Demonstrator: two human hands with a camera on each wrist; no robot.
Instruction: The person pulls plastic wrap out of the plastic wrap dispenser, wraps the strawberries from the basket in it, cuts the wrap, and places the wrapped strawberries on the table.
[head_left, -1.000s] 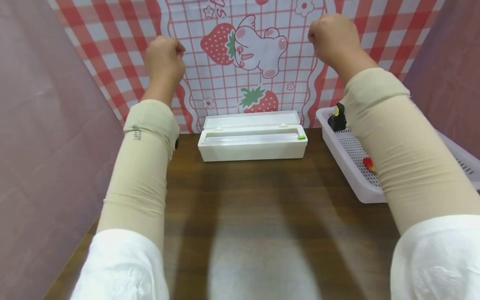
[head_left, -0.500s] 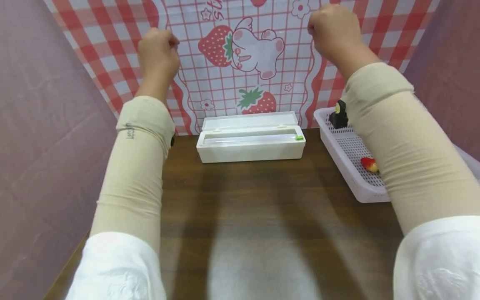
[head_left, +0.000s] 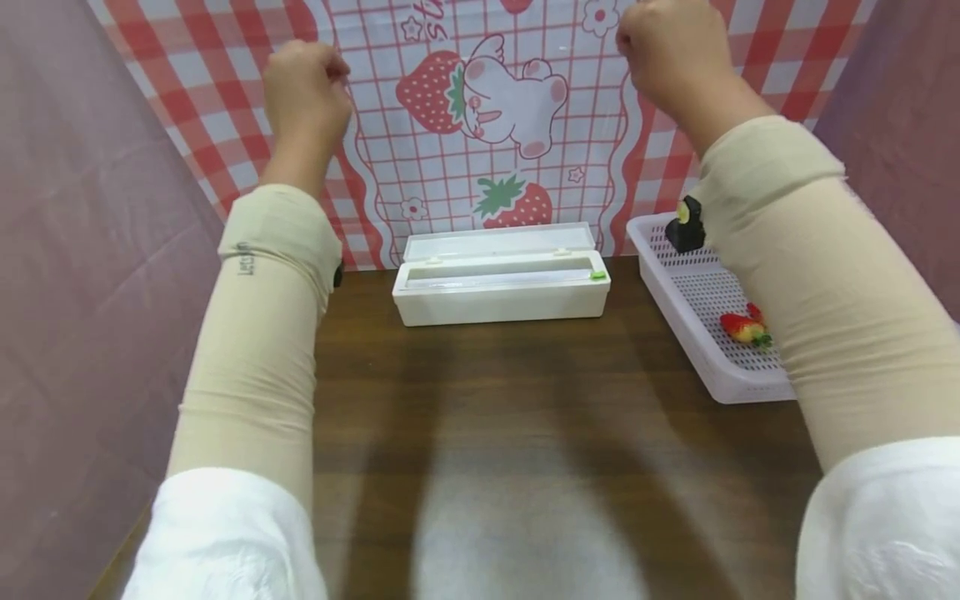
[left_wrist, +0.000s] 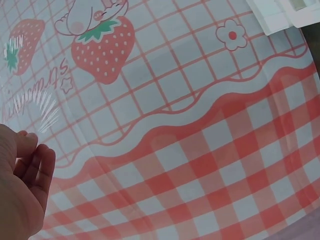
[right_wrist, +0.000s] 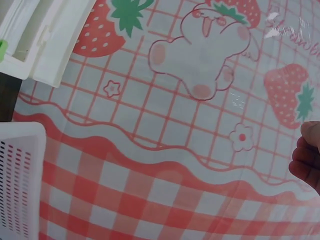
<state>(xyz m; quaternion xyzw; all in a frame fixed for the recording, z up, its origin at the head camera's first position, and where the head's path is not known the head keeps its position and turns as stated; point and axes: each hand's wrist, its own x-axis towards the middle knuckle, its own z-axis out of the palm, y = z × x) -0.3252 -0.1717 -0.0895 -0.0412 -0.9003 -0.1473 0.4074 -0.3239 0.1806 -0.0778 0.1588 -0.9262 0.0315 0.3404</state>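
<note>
Both hands are raised in front of the strawberry-print cloth, apart from each other at similar height. My left hand (head_left: 303, 96) pinches thumb to fingers; in the left wrist view, bright creases of clear plastic film (left_wrist: 42, 110) fan out just above its fingertips. My right hand (head_left: 678, 62) has its fingers curled in against the thumb, and small glints show to its left in the right wrist view. The film itself is almost invisible in the head view. Below and between the hands, a white cling film dispenser (head_left: 502, 304) sits with its lid (head_left: 498, 242) tipped back.
A white perforated basket (head_left: 675, 312) stands on the right, partly behind the right sleeve, with red-and-yellow fruit (head_left: 742, 327) inside. The printed cloth (head_left: 510, 92) hangs behind the brown wooden table (head_left: 480, 392). A green slider (head_left: 597, 275) sits at the dispenser's right end.
Both hands have risen a little and spread apart, the left hand to the left and the right arm to the right. More fruit shows in the basket. The dispenser stays put.
</note>
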